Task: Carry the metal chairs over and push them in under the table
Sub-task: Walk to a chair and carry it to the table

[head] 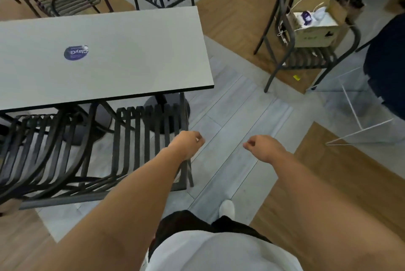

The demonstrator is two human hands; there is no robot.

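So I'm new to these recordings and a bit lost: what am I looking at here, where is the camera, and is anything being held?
There is no machine here. A person wears one wide-angle camera on the head, looking forward and down, so you see their own arms. The left hand is loosely curled over the near chair, whose slatted seat is partly under the grey table; whether it has a grip on the frame cannot be told. The right hand hangs over the floor, curled, holding nothing. The table carries only a purple sticker. To the right, another metal chair carries a cardboard box.
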